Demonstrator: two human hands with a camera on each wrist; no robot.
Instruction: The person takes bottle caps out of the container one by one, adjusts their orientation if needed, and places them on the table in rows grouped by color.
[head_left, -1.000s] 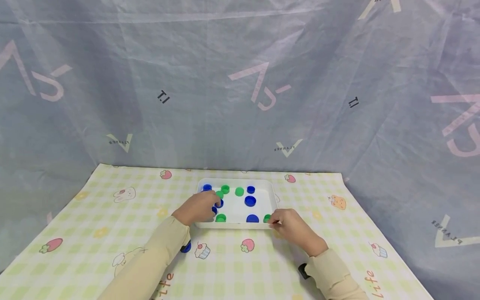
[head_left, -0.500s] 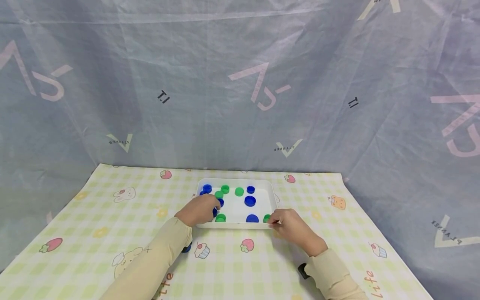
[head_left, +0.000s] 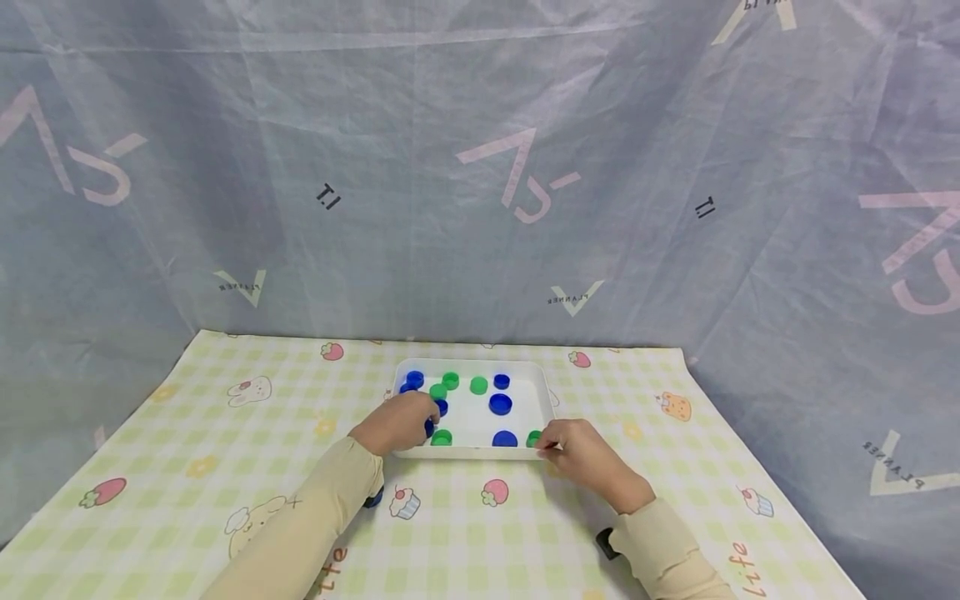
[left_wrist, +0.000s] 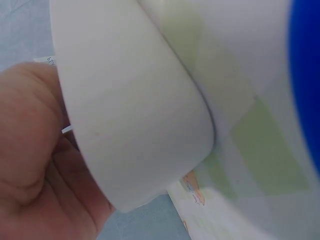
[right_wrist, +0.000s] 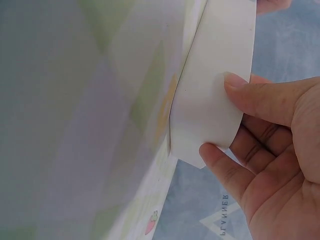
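Note:
A shallow white tray (head_left: pixel 467 451) holds several blue and green bottle caps. My left hand (head_left: pixel 401 421) reaches over its front left corner, fingers bent down inside beside a small blue cap (head_left: pixel 442 407). The left wrist view shows the palm (left_wrist: pixel 30 150) behind the tray's outer wall (left_wrist: pixel 135 110); the fingertips are hidden. My right hand (head_left: pixel 581 454) grips the front right rim, close to a green cap (head_left: pixel 533 438). In the right wrist view the thumb (right_wrist: pixel 262 100) presses the outer wall, with fingers behind it.
A large blue cap (head_left: pixel 500 404) and a green cap (head_left: pixel 478 385) lie mid-tray. The tray stands on a checked tablecloth (head_left: pixel 495 533). A grey printed curtain (head_left: pixel 420 233) hangs behind the table. Something blue (head_left: pixel 374 498) shows under the left forearm.
My left hand has drawn slightly back from the green cap, uncovering more of the caps at the tray's left side. The right hand keeps its place on the rim.

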